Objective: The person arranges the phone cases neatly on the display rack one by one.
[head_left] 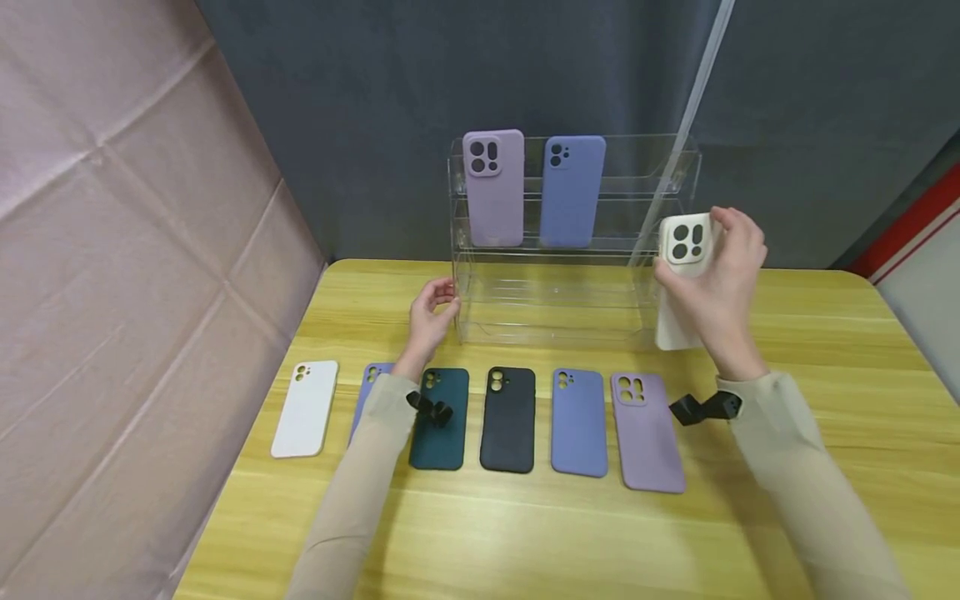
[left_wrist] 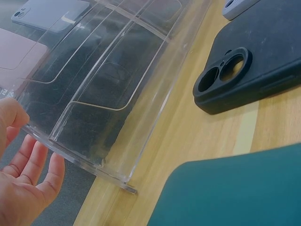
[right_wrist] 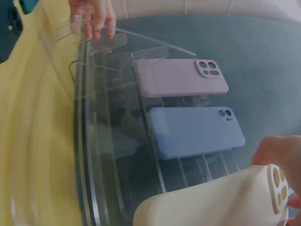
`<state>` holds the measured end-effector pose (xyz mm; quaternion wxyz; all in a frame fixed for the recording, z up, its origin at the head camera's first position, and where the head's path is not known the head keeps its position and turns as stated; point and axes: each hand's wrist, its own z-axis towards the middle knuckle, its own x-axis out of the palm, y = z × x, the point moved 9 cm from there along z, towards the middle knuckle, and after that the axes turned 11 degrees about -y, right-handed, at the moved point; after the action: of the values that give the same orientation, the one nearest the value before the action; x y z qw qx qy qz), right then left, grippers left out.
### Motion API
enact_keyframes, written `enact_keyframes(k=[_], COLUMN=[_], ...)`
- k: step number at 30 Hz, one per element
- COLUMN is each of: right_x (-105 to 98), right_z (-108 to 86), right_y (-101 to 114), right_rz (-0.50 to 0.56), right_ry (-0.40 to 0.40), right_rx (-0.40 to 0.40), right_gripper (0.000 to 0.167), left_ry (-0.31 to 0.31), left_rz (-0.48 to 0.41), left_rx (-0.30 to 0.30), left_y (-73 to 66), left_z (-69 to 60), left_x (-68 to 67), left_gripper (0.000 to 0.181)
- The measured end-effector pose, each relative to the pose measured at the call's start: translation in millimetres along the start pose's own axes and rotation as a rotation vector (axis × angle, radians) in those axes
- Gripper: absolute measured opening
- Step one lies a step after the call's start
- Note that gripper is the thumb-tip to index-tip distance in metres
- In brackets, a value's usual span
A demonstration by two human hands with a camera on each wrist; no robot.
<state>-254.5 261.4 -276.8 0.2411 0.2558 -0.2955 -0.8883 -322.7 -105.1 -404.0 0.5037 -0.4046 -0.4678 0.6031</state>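
My right hand point(head_left: 722, 287) grips a cream phone case point(head_left: 678, 321) by its sides, thumb on one edge and fingers on the other, beside the right end of a clear stepped rack point(head_left: 555, 333). In the right wrist view the cream case point(right_wrist: 211, 200) is upright in front of the rack, close to the blue case point(right_wrist: 197, 132). My left hand point(head_left: 431, 318) holds the rack's left side edge; the left wrist view has the thumb and fingers of this hand point(left_wrist: 28, 174) about the clear panel. On the rack's top stand a lilac case point(head_left: 497, 208) and a blue case point(head_left: 572, 204).
A row of cases lies on the wooden table point(head_left: 510, 542): white point(head_left: 305, 412), blue partly behind my left sleeve, dark green point(head_left: 442, 450), black point(head_left: 508, 429), blue point(head_left: 579, 429) and lilac point(head_left: 651, 442). Behind the rack hangs a grey curtain point(head_left: 360, 125).
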Motion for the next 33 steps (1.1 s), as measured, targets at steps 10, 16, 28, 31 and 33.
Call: enact_keyframes(k=[10,16,28,31,33], right_x=[11,10,18,23,27], right_z=[34.0,55.0,95.6,102.4,106.6], right_y=[27,45,72,75,74], right_rz=[0.061,0.12,0.169,0.181,0.185], right_ry=[-0.087,-0.179,-0.246,-0.252,-0.255], right_rx=[0.0,-0.083,-0.182,-0.193,-0.185], right_gripper=[0.066,0.065,0.061,0.061,0.062], left_ry=[-0.003,-0.006,-0.018,-0.031,-0.036], left_rz=[-0.008,0.003,-0.008,0.005,0.009], left_rx=[0.017,0.01,0.021,0.018,0.024], left_y=[0.0,-0.8,23.8,26.2,26.4], left_z=[0.0,-0.7,10.2,10.5,10.3], left_x=[-0.4,-0.5,-2.2,-2.6,-2.6], left_gripper=[0.035,0.035,0.034,0.033,0.033])
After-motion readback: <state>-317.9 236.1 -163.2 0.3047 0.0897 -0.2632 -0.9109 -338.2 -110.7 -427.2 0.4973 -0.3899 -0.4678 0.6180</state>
